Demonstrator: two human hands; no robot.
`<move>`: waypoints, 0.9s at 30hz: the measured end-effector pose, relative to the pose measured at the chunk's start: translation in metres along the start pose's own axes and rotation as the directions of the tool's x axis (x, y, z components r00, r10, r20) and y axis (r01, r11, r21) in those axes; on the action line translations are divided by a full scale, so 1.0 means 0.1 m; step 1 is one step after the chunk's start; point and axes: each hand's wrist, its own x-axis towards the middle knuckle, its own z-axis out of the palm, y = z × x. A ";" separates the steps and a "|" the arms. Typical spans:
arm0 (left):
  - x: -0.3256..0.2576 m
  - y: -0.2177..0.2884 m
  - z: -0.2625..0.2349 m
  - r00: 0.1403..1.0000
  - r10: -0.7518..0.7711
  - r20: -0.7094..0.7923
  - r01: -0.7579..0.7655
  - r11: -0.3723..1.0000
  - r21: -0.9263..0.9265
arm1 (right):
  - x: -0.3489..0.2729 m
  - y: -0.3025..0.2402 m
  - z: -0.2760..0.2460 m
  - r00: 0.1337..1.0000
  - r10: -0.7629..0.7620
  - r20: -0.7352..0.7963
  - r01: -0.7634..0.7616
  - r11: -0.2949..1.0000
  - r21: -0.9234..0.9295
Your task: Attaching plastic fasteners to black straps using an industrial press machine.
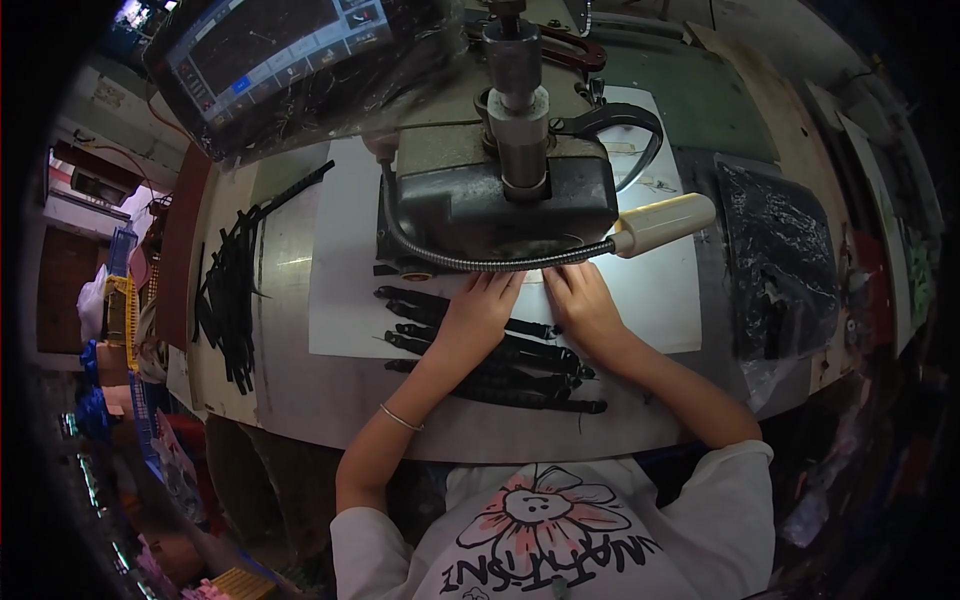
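My left hand [480, 305] and my right hand [585, 303] are side by side on the white sheet [650, 310], at the front of the sewing machine head [500, 205]. Both hands have their fingers pressed together, with the tips hidden beneath the head. A small pale piece [534, 277] shows between them; what the fingers grip is hidden. Several black straps [500, 350] lie in a loose row under my left wrist and in front of my right hand.
More black straps [228, 300] are heaped at the left. A screen in clear plastic [300, 65] overhangs the back left. A white lamp [665, 222] on a flexible metal neck juts out right of the machine head. A black plastic bag [778, 260] lies at the right.
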 end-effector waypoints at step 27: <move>-0.13 0.93 -1.65 0.434 0.143 -0.890 -0.854 -0.248 -0.457 | 0.17 0.40 -0.19 0.990 0.034 0.140 -0.065 0.973 0.222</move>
